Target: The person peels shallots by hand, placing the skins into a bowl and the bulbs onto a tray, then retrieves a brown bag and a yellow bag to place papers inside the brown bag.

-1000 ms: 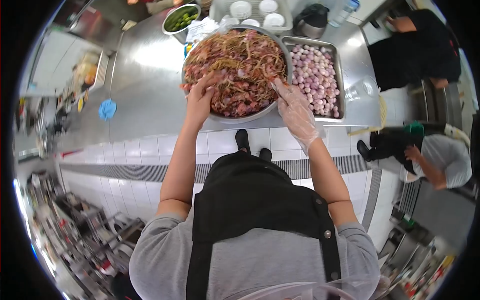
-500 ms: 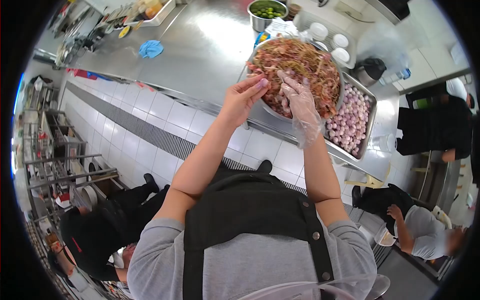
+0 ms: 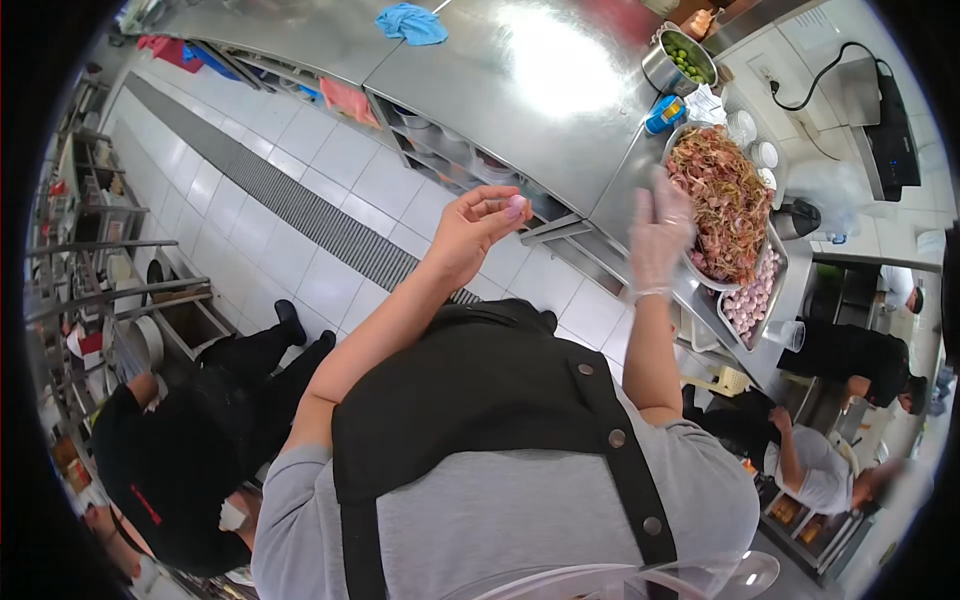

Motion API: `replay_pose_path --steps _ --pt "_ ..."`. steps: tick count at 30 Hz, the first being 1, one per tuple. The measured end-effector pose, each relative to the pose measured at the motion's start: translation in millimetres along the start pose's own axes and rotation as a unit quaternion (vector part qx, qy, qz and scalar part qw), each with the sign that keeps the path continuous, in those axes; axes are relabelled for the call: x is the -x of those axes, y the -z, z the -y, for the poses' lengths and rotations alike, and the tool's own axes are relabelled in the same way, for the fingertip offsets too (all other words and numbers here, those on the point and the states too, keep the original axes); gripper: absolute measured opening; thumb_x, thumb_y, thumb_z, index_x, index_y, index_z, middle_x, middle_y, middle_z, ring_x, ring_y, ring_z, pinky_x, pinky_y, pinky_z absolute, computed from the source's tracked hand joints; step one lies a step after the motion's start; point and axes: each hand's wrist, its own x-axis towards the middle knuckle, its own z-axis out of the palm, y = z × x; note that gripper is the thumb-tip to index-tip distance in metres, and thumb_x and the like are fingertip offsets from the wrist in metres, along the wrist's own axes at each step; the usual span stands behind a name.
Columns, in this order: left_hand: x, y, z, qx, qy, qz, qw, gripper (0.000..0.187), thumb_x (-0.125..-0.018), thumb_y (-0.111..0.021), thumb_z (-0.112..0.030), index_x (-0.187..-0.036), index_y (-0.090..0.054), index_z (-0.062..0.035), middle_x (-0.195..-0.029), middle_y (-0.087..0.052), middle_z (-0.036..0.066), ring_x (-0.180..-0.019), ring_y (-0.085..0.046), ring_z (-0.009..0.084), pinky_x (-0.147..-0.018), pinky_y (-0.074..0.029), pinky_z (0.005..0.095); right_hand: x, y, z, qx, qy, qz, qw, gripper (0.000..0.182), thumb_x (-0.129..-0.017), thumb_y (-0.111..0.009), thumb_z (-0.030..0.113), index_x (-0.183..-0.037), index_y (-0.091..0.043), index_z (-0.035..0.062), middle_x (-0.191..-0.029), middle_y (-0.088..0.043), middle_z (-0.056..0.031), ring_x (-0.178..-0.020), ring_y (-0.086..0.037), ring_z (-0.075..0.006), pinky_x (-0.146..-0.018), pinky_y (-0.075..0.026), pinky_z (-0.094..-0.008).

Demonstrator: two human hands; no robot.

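Note:
My bare left hand (image 3: 478, 230) is closed in a pinch over the floor, just off the counter's front edge. Between its thumb and fingertips shows a small pinkish-purple shallot (image 3: 517, 203), partly covered by the fingers. My right hand (image 3: 660, 235) wears a clear plastic glove and is smeared by motion. Its fingers point up and look apart, with nothing visible in them. Right beside it stands a large metal bowl (image 3: 706, 281) heaped with reddish-brown onion skins (image 3: 722, 205). Peeled shallots (image 3: 750, 300) fill a metal tray (image 3: 779, 262) partly behind the bowl.
On the steel counter (image 3: 480, 110) lie a blue cloth (image 3: 412, 24) and a blue item (image 3: 664, 114). A pot of green limes (image 3: 652, 72) stands farther back. One co-worker (image 3: 180, 460) is at lower left; two others (image 3: 815, 455) (image 3: 850, 362) are at right.
The view has turned, so the bowl and tray now appear farther right. My right hand has come out of the bowl to its near side. My left hand has drawn away from the bowl, still pinched.

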Motion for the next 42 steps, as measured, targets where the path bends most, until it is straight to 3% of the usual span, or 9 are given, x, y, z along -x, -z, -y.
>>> replay_pose_path --steps 8,14,16,17,18,20,28,34,42 --pt "0.3 69.6 -56.5 -0.168 0.022 0.03 0.985 0.057 -0.091 -0.071 -0.003 -0.142 -0.047 0.0061 -0.115 -0.069 0.02 -0.104 -0.068 0.0219 -0.093 -0.054 0.0337 35.3 -75.0 148.0 -0.496 -0.185 0.281 0.8 0.028 -0.092 -0.068 0.004 -0.12 -0.071 0.0072 -0.101 -0.065 -0.0044 -0.085 -0.064 -0.0127 -0.082 -0.052 -0.0279" --pt "5.1 118.7 -94.2 -0.208 0.086 0.138 0.964 0.047 -0.093 -0.068 -0.007 -0.138 -0.053 0.0025 -0.125 -0.066 0.021 -0.105 -0.068 0.0225 -0.094 -0.054 0.0339 -24.5 -18.2 16.7 -0.158 -0.239 -0.23 0.93 0.018 -0.096 -0.062 0.009 -0.108 -0.072 -0.0001 -0.105 -0.072 -0.0114 -0.097 -0.066 -0.0226 -0.092 -0.051 -0.0347" --pt "5.4 150.1 -96.5 -0.189 0.086 0.115 0.972 0.041 -0.095 -0.067 -0.009 -0.134 -0.058 0.0002 -0.125 -0.066 0.019 -0.103 -0.069 0.0216 -0.091 -0.055 0.0326 11.9 -8.6 -164.6 0.185 -0.045 -0.103 0.976 0.033 -0.101 -0.057 0.022 -0.125 -0.065 0.0011 -0.116 -0.071 -0.0173 -0.103 -0.067 -0.028 -0.095 -0.05 -0.0335" --pt "3.8 163.3 -102.1 -0.196 0.116 0.108 0.968 0.041 -0.094 -0.068 -0.011 -0.133 -0.058 -0.0003 -0.122 -0.067 0.018 -0.1 -0.069 0.0208 -0.089 -0.055 0.032 23.9 -7.4 -220.5 0.539 0.074 -0.017 0.839 0.046 -0.102 -0.054 0.035 -0.135 -0.059 0.0027 -0.123 -0.069 -0.0179 -0.106 -0.067 -0.0287 -0.095 -0.05 -0.0356" --pt "1.0 174.4 -108.7 -0.199 0.145 0.096 0.964 0.041 -0.094 -0.069 -0.013 -0.132 -0.059 -0.0007 -0.12 -0.068 0.017 -0.098 -0.07 0.0201 -0.087 -0.055 0.0314 -11.8 0.8 -77.5 0.35 -0.339 0.04 0.873 0.056 -0.102 -0.05 0.043 -0.141 -0.054 0.0034 -0.134 -0.062 -0.0202 -0.116 -0.063 -0.0316 -0.099 -0.049 -0.039" --pt "-7.2 199.1 -125.5 -0.198 0.125 0.037 0.971 0.04 -0.094 -0.07 -0.015 -0.129 -0.06 -0.001 -0.116 -0.068 0.016 -0.096 -0.07 0.0195 -0.086 -0.056 0.0311 6.6 -31.9 -107.3 0.482 -0.095 -0.062 0.869 0.065 -0.102 -0.049 0.047 -0.146 -0.046 -0.0006 -0.146 -0.049 -0.0255 -0.134 -0.047 -0.0385 -0.112 -0.037 -0.0459" --pt "-48.1 310.3 -217.3 -0.172 0.082 0.002 0.982 0.035 -0.095 -0.068 -0.021 -0.122 -0.063 0.0001 -0.108 -0.068 0.013 -0.088 -0.073 0.0198 -0.081 -0.058 0.0303 -94.5 -245.1 115.1 0.223 -0.067 -0.074 0.97 0.086 -0.101 -0.035 0.064 -0.156 -0.022 -0.0012 -0.157 -0.033 -0.0226 -0.148 -0.025 -0.0375 -0.122 -0.017 -0.0474" --pt "-71.1 478.3 -343.1 -0.067 -0.008 -0.225 0.972 0.033 -0.093 -0.069 -0.012 -0.121 -0.062 0.0047 -0.099 -0.069 0.012 -0.08 -0.074 0.0213 -0.066 -0.06 0.0278 -206.2 -472.3 282.8 -0.146 0.023 0.079 0.986 0.029 -0.101 -0.055 0.011 -0.125 -0.063 -0.0034 -0.118 -0.065 -0.0197 -0.108 -0.062 -0.0289 -0.097 -0.049 -0.0393" --pt "-23.3 682.7 -453.8 -0.109 -0.018 -0.508 0.854 0.026 -0.086 -0.08 -0.026 -0.081 -0.072 -0.0023 -0.061 -0.059 0.001 -0.048 -0.044 0.0055 -0.043 -0.031 0.0217 -206.6 -653.4 673.3 -0.38 0.265 0.354 0.812 0.015 -0.089 -0.073 0.009 -0.104 -0.075 0.0072 -0.097 -0.073 -0.0103 -0.081 -0.069 -0.0257 -0.078 -0.055 -0.0343"
